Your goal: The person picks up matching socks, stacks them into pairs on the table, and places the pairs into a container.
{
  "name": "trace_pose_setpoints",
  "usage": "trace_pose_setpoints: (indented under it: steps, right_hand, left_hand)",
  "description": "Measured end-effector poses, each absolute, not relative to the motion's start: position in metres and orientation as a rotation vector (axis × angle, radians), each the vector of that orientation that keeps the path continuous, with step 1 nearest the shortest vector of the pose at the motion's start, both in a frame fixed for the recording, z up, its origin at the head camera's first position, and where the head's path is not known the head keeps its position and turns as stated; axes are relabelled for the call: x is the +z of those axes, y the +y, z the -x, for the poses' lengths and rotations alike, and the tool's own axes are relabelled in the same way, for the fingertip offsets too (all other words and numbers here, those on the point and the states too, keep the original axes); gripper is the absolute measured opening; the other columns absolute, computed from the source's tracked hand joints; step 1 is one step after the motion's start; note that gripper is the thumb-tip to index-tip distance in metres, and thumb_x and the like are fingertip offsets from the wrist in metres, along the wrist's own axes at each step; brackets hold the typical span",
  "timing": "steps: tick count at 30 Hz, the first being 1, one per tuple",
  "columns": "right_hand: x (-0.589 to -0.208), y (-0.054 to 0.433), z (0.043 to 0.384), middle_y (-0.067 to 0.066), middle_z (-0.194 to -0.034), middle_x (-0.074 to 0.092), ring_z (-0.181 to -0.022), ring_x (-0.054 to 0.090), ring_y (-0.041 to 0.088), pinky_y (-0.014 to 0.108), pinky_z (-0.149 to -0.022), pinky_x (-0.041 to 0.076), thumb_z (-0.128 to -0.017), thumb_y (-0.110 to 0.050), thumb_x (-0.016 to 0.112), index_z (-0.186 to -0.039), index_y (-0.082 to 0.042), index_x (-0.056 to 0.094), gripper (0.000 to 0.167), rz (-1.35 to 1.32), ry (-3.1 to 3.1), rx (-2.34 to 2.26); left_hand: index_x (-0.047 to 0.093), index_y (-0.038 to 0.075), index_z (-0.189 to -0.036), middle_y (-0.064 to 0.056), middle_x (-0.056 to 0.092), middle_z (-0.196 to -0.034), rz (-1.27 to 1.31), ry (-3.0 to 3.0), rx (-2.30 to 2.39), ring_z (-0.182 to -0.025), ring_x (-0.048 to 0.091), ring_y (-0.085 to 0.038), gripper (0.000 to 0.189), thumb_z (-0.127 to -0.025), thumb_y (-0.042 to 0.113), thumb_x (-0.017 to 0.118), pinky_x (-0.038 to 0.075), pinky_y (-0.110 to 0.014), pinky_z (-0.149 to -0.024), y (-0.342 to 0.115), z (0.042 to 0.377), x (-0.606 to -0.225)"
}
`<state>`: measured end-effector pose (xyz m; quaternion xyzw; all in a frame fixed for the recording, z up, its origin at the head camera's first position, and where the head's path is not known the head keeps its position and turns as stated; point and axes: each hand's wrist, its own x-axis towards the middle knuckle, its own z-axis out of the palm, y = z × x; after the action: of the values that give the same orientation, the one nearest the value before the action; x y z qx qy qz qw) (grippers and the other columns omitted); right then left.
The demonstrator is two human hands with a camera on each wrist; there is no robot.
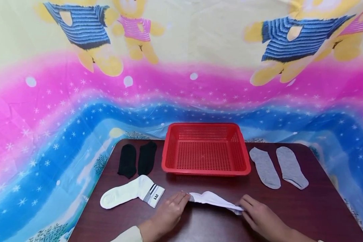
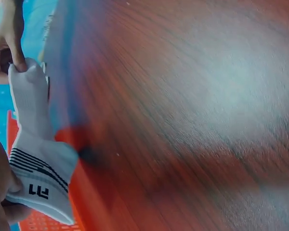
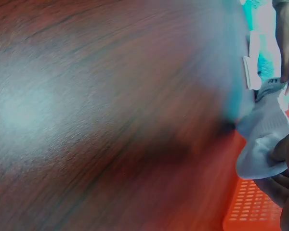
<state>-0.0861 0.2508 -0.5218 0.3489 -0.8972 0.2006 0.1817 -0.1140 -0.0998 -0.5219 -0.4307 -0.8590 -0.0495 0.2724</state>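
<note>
A white sock (image 1: 213,199) with dark stripes is stretched between both hands above the front of the table. My left hand (image 1: 171,210) pinches its striped cuff, where the left wrist view shows dark lettering. At the other end, my right hand (image 1: 260,215) pinches the toe between thumb and fingers. The matching white sock (image 1: 124,193) lies flat to the left of the left hand, its striped cuff pointing toward that hand. In the right wrist view the held sock (image 3: 265,130) hangs with its heel bulging downward.
A red plastic basket (image 1: 205,172) stands at the back middle of the dark brown table (image 1: 317,215). Two black socks, one of them a black sock (image 1: 127,160), lie left of it. Two grey socks, including a grey sock (image 1: 265,168), lie right. A patterned cloth (image 1: 181,90) hangs behind.
</note>
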Motion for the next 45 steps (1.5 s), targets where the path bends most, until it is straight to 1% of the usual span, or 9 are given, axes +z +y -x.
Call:
trace_pose_setpoints:
  steps: [2, 10, 14, 19, 23, 28, 34, 40, 45]
  right_hand:
    - [-0.517, 0.249, 0.086, -0.019, -0.096, 0.052, -0.081, 0.050, -0.010, 0.008, -0.068, 0.043, -0.067, 0.002, 0.086, -0.100, -0.022, 0.064, 0.047, -0.950, -2.544, 0.604]
    - [-0.501, 0.250, 0.084, -0.021, -0.098, 0.058, -0.084, 0.056, -0.008, 0.004, -0.074, 0.043, -0.071, 0.008, 0.085, -0.106, -0.028, 0.065, 0.053, -0.912, -2.559, 0.778]
    - [-0.496, 0.255, 0.082, -0.020, -0.097, 0.061, -0.084, 0.058, -0.005, 0.005, -0.074, 0.043, -0.071, 0.013, 0.082, -0.107, -0.027, 0.066, 0.056, -0.970, -2.521, 0.890]
    - [-0.490, 0.259, 0.077, -0.020, -0.095, 0.063, -0.081, 0.056, -0.007, 0.008, -0.068, 0.042, -0.080, 0.004, 0.080, -0.105, -0.029, 0.066, 0.044, -0.857, -2.585, 1.008]
    - [-0.485, 0.257, 0.076, -0.019, -0.091, 0.065, -0.079, 0.054, -0.007, 0.015, -0.063, 0.043, -0.088, -0.009, 0.077, -0.102, -0.028, 0.067, 0.026, -0.604, -2.716, 1.109]
    - [-0.485, 0.250, 0.090, -0.009, -0.091, 0.068, -0.079, 0.055, -0.004, 0.021, -0.067, 0.046, -0.095, -0.020, 0.071, -0.103, -0.018, 0.070, 0.008, -0.273, -2.832, 1.429]
    - [-0.504, 0.246, 0.113, 0.007, -0.099, 0.070, -0.083, 0.060, 0.003, 0.022, -0.072, 0.050, -0.099, -0.021, 0.067, -0.113, 0.001, 0.067, 0.027, -0.052, -2.860, 1.826]
    - [-0.528, 0.248, 0.126, 0.006, -0.097, 0.070, -0.087, 0.062, 0.012, 0.024, -0.074, 0.051, -0.099, -0.021, 0.068, -0.121, 0.007, 0.064, 0.037, 0.272, -2.878, 1.987]
    - [-0.543, 0.247, 0.135, 0.008, -0.099, 0.071, -0.088, 0.063, 0.014, 0.024, -0.073, 0.052, -0.096, -0.009, 0.067, -0.123, 0.010, 0.063, 0.033, 0.328, -2.858, 1.963]
  left_hand:
    - [0.072, 0.004, -0.112, -0.007, 0.076, -0.107, 1.153, -2.330, -0.161, -0.099, 0.074, -0.019, 0.041, -0.071, 0.002, 0.073, 0.060, -0.029, -0.087, -0.100, 0.112, -0.517]
    - [0.069, 0.006, -0.104, 0.001, 0.067, -0.096, 1.089, -2.399, -0.416, -0.090, 0.067, -0.010, 0.036, -0.072, -0.010, 0.068, 0.057, -0.024, -0.079, -0.095, 0.104, -0.505]
    - [0.067, 0.006, -0.104, 0.002, 0.066, -0.095, 0.994, -2.517, -0.633, -0.087, 0.068, -0.007, 0.030, -0.079, -0.010, 0.072, 0.056, -0.021, -0.074, -0.093, 0.096, -0.496]
    - [0.069, 0.009, -0.103, 0.002, 0.073, -0.098, 0.784, -2.644, -0.999, -0.089, 0.069, -0.005, 0.017, -0.090, -0.001, 0.071, 0.057, -0.023, -0.074, -0.089, 0.092, -0.486]
    - [0.073, 0.009, -0.104, 0.001, 0.074, -0.085, 0.555, -2.702, -1.332, -0.073, 0.061, 0.001, 0.013, -0.092, 0.005, 0.072, 0.051, -0.021, -0.066, -0.087, 0.099, -0.481]
    - [0.075, 0.003, -0.102, -0.003, 0.073, -0.080, 0.318, -2.759, -1.645, -0.067, 0.055, 0.003, 0.012, -0.091, 0.005, 0.073, 0.048, -0.019, -0.061, -0.084, 0.118, -0.488]
    - [0.075, 0.000, -0.098, -0.009, 0.076, -0.083, 0.213, -2.825, -1.741, -0.073, 0.062, -0.006, 0.008, -0.092, 0.005, 0.071, 0.051, -0.022, -0.063, -0.085, 0.145, -0.509]
    - [0.075, 0.002, -0.093, -0.006, 0.075, -0.082, 0.261, -2.890, -1.537, -0.074, 0.061, -0.007, 0.005, -0.092, 0.007, 0.073, 0.050, -0.024, -0.064, -0.083, 0.161, -0.527]
    - [0.073, 0.004, -0.096, -0.001, 0.071, -0.080, 0.339, -2.960, -1.315, -0.070, 0.055, -0.006, 0.006, -0.093, 0.008, 0.071, 0.047, -0.025, -0.063, -0.080, 0.170, -0.535]
